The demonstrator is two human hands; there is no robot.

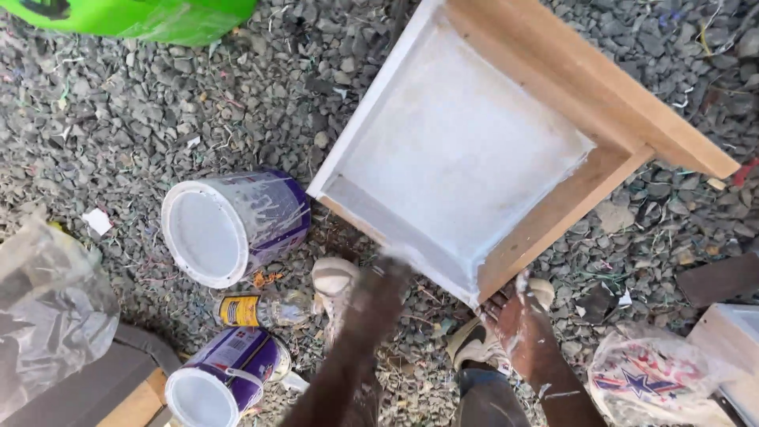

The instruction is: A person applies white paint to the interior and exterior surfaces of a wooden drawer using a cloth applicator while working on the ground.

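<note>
Both arms are bare, no sleeves or gloves anywhere. The right hand has white paint splashed over the fingers and wrist, with a few streaks further up the forearm. The left hand is just a motion blur, and there's a bit of blue denim showing at the bottom.

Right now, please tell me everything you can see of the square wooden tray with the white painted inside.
The square wooden tray with the white painted inside is a shallow box: a flat bottom and low side walls. Its inside and left rim are coated in white paint, while the right and lower walls show bare light wood. It stands tilted on the grey gravel, its open face toward the camera. The paint-smeared right hand is at its lower corner; actual contact is unclear. The blurred left hand is just below its lower edge.
</note>
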